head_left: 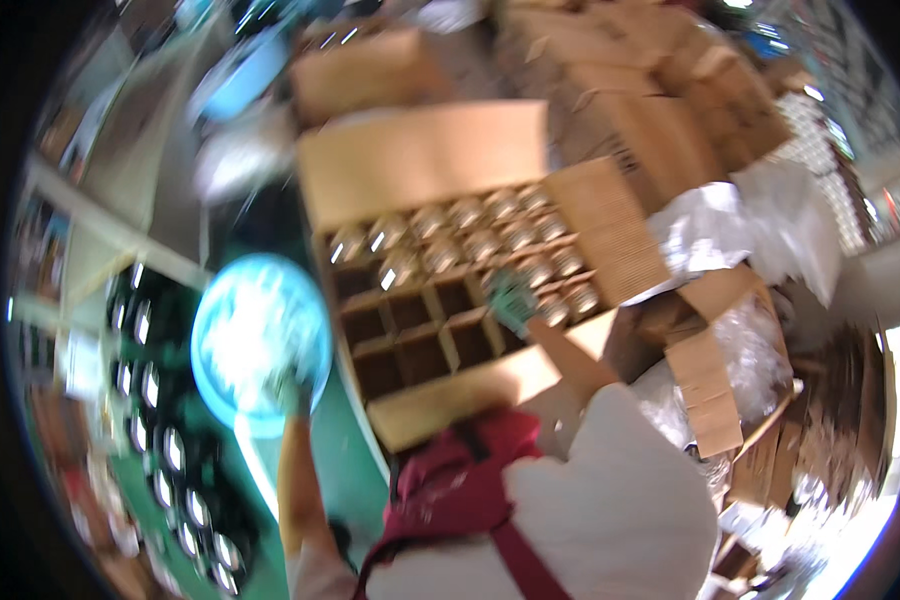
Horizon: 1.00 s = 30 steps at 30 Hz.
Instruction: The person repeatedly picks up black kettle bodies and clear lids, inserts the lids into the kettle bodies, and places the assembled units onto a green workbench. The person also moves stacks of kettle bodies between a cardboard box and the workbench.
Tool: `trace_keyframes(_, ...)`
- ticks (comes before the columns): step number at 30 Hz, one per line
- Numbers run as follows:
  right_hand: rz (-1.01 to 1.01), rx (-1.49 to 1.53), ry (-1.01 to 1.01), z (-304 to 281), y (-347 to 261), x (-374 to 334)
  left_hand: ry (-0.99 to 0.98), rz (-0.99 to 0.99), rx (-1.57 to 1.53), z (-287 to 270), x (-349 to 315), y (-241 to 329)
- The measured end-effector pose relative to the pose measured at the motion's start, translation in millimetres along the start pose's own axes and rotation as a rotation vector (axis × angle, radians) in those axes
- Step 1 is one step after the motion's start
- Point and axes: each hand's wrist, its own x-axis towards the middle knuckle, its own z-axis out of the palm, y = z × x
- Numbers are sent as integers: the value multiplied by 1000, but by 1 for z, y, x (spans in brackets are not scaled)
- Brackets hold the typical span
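Note:
An open cardboard carton (450,405) stands in front of me, split by dividers into square compartments. Glass jars (440,252), blurred, fill the far rows and the right side; several near-left compartments (407,310) hold nothing. Over the carton, my right hand (513,300) in a green glove reaches down beside the jars at the right; its fingers are smeared by motion. My left hand (292,390), gloved too, is at the near rim of a light-blue basin (210,370). Whitish, shiny contents (255,335) lie in that basin. Blur hides the left fingers and anything in them.
Rows of dark, shiny-topped things (175,450) stand on the green surface at left. Large cardboard boxes (640,100) are stacked at the far right. Clear plastic bags (710,230) and an open box (705,370) lie to the right.

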Motion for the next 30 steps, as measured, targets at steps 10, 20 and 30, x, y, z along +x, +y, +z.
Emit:
trace_keyframes(10,310,307,-593,-110,70,63,-148,-362,-13,-85,57,107)
trace_keyframes(20,357,728,61,-232,131,8,177,-636,-1064,-119,51,136)
trace_keyframes(30,469,2576,-470,-335,-13,-24,151,-598,-1357,-226,68,246)
